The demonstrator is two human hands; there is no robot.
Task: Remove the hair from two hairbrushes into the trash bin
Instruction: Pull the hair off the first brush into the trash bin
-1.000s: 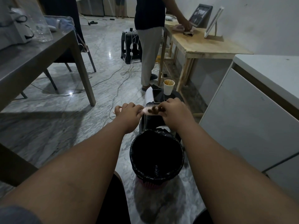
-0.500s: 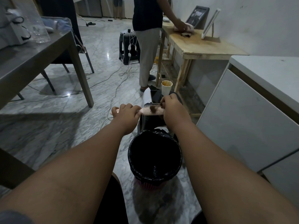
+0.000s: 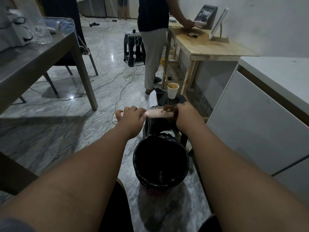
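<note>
My left hand [image 3: 132, 116] grips the handle of a pink hairbrush [image 3: 157, 113], held level with its bristles up, above and beyond the trash bin [image 3: 145, 171]. My right hand [image 3: 187, 114] pinches a clump of brown hair [image 3: 170, 110] at the brush's right end, pulled partly off the bristles. The bin is red with a black liner and stands on the floor between my forearms. No second hairbrush is in view.
A black stool [image 3: 178, 99] behind the bin carries a paper cup [image 3: 173, 91] and a white object [image 3: 153, 99]. A person [image 3: 153, 41] stands at a wooden table [image 3: 212, 47]. A grey table [image 3: 41, 59] is on the left, a white cabinet [image 3: 260, 114] on the right, cables [image 3: 117, 77] on the floor.
My right hand has slid to the right end of the brush, dragging the hair clump off the bristles. More bare pink bristle area now shows. The left hand keeps its hold.
</note>
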